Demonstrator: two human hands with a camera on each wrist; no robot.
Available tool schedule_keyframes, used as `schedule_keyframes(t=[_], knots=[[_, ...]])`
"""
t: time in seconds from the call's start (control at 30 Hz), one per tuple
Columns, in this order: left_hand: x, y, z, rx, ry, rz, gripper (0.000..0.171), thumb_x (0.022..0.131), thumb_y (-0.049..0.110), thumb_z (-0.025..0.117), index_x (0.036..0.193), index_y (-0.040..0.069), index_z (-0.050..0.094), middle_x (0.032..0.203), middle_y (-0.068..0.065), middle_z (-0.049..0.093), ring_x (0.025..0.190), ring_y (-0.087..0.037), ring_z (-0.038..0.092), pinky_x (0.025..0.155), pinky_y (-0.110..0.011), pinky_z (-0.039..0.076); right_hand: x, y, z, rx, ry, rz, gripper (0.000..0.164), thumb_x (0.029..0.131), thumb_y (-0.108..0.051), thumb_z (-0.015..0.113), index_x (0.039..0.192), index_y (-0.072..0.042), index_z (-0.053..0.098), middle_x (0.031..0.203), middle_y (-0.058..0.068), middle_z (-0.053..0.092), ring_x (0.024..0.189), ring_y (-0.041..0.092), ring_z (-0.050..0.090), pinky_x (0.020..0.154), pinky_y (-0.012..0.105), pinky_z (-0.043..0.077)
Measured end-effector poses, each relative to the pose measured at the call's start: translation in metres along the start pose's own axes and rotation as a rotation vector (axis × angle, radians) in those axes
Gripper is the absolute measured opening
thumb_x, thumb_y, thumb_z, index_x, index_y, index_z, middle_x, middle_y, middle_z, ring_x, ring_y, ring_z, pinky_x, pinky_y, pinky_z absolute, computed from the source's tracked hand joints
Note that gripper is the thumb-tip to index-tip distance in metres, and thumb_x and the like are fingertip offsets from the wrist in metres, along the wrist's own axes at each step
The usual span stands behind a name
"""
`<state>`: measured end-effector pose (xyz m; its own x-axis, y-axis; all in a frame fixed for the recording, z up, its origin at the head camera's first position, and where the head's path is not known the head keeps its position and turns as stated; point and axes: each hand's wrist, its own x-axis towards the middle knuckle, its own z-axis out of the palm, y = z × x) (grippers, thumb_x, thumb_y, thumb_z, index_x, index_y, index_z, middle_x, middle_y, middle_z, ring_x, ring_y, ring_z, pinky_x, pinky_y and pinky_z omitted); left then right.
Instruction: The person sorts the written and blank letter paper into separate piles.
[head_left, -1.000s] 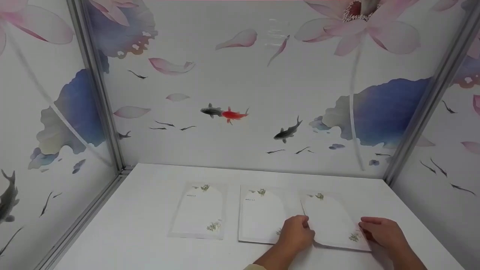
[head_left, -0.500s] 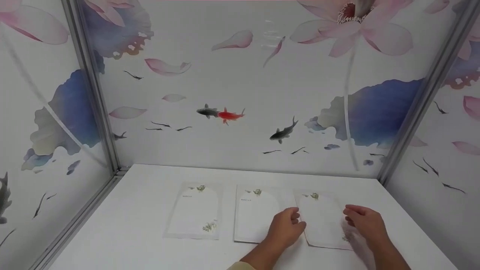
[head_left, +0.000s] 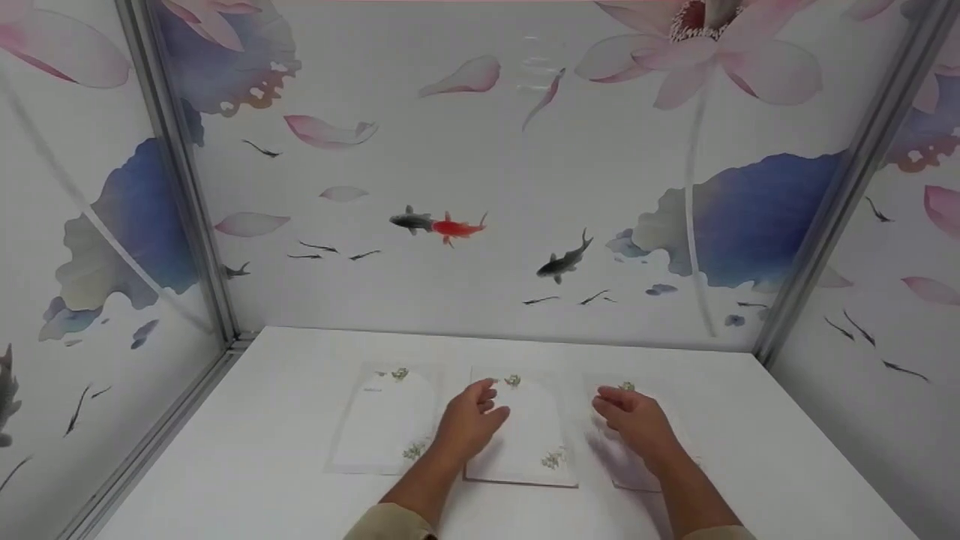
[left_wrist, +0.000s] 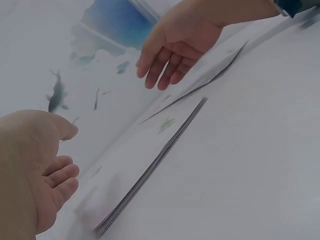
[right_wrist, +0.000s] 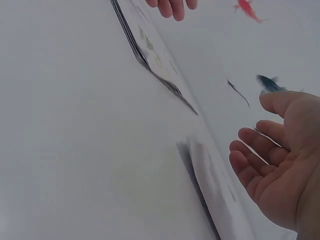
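Note:
Three piles of cream stationery paper with small green floral prints lie side by side on a white table. My left hand (head_left: 471, 421) hovers at the left edge of the middle pile (head_left: 529, 442), fingers loosely bent and holding nothing. In the left wrist view that pile (left_wrist: 150, 150) shows a layered edge of several sheets. Above the right pile (head_left: 628, 475) is my right hand (head_left: 637, 426), which covers much of it. Its fingers are relaxed around nothing in the right wrist view, where this hand (right_wrist: 282, 165) stays apart from the paper. The left pile (head_left: 375, 431) is nearest my left forearm.
White panels (head_left: 337, 285) painted with lotus flowers and fish enclose the table (head_left: 247, 420) at the back and both sides. Metal corner posts (head_left: 180, 180) join them. Bare white tabletop (head_left: 750, 435) extends to the right of the piles.
Both hands held the sides of the right pile, then let go. They have moved left, the left hand to the middle pile and the right hand over the right pile.

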<state>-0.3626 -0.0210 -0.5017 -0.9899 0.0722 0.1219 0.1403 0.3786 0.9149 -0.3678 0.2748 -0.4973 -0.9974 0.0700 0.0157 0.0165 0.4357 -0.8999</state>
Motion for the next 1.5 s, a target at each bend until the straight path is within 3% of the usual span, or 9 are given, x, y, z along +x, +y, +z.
schedule_keyframes(t=[0.23,0.47,0.63,0.77,0.9,1.03,1.27,1.4,1.5], knots=[[0.008,-0.015,-0.036,0.01,0.051,-0.058,0.065,0.101,0.029,0.074,0.158,0.009,0.049,0.156,-0.014,0.061,0.146,-0.035,0.058,0.118,-0.051,0.051,0.004,-0.022,0.044,0.02,-0.018,-0.026,0.055,0.102,-0.039,0.073,0.147,-0.009,0.064,0.143,0.011,0.07,0.133,0.029,0.068,0.111,0.045,0.058],[0.01,-0.022,-0.039,0.039,0.047,-0.045,0.064,0.101,0.028,0.074,0.157,0.009,0.05,0.156,-0.013,0.061,0.147,-0.034,0.058,0.12,-0.052,0.05,0.004,-0.026,0.055,-0.067,-0.038,-0.052,0.056,0.1,-0.041,0.075,0.147,-0.013,0.065,0.144,0.008,0.071,0.137,0.031,0.065,0.116,0.05,0.054],[0.005,-0.022,-0.035,0.105,-0.022,-0.061,0.071,0.098,0.036,0.078,0.16,0.016,0.049,0.162,-0.011,0.055,0.152,-0.035,0.051,0.125,-0.056,0.043,-0.001,-0.023,0.048,-0.225,-0.107,-0.086,0.067,0.096,-0.046,0.079,0.153,-0.018,0.06,0.156,0.011,0.061,0.143,0.04,0.059,0.117,0.058,0.051],[0.002,-0.021,-0.036,0.192,-0.138,-0.072,0.086,0.092,0.047,0.083,0.163,0.02,0.044,0.171,-0.012,0.042,0.161,-0.038,0.037,0.131,-0.06,0.031,-0.005,-0.022,0.044,-0.33,-0.203,-0.104,0.084,0.089,-0.053,0.084,0.16,-0.023,0.052,0.169,0.011,0.046,0.153,0.046,0.046,0.123,0.066,0.04],[0.002,-0.022,-0.037,0.289,-0.263,-0.045,0.096,0.087,0.054,0.085,0.165,0.018,0.042,0.175,-0.011,0.035,0.165,-0.036,0.029,0.134,-0.061,0.025,-0.006,-0.019,0.045,-0.413,-0.277,-0.096,0.095,0.081,-0.056,0.09,0.161,-0.023,0.05,0.174,0.008,0.039,0.163,0.042,0.031,0.13,0.068,0.026],[0.002,-0.023,-0.036,0.359,-0.337,-0.022,0.1,0.085,0.058,0.086,0.165,0.017,0.042,0.177,-0.009,0.032,0.166,-0.035,0.028,0.134,-0.06,0.026,-0.005,-0.018,0.047,-0.48,-0.313,-0.071,0.098,0.077,-0.058,0.092,0.16,-0.024,0.052,0.175,0.006,0.037,0.164,0.04,0.029,0.131,0.067,0.024],[0.001,-0.023,-0.033,0.531,-0.402,0.045,0.101,0.084,0.059,0.085,0.164,0.012,0.044,0.177,-0.006,0.033,0.166,-0.03,0.027,0.135,-0.054,0.026,-0.004,-0.013,0.047,-0.487,-0.384,-0.044,0.098,0.076,-0.056,0.093,0.16,-0.027,0.052,0.177,0.001,0.034,0.167,0.037,0.023,0.133,0.067,0.019],[0.0,-0.022,-0.031,0.635,-0.414,0.061,0.093,0.085,0.056,0.084,0.16,0.012,0.05,0.175,-0.004,0.037,0.165,-0.029,0.03,0.134,-0.052,0.029,-0.005,-0.011,0.046,-0.508,-0.41,-0.028,0.096,0.077,-0.053,0.093,0.16,-0.029,0.052,0.178,-0.002,0.031,0.168,0.036,0.019,0.134,0.066,0.016],[0.0,-0.021,-0.03,0.663,-0.409,0.058,0.091,0.086,0.055,0.084,0.159,0.012,0.052,0.174,-0.004,0.038,0.165,-0.028,0.03,0.134,-0.051,0.03,-0.006,-0.011,0.046,-0.514,-0.411,-0.039,0.094,0.078,-0.052,0.093,0.159,-0.029,0.052,0.178,-0.001,0.031,0.168,0.036,0.02,0.134,0.066,0.017]])
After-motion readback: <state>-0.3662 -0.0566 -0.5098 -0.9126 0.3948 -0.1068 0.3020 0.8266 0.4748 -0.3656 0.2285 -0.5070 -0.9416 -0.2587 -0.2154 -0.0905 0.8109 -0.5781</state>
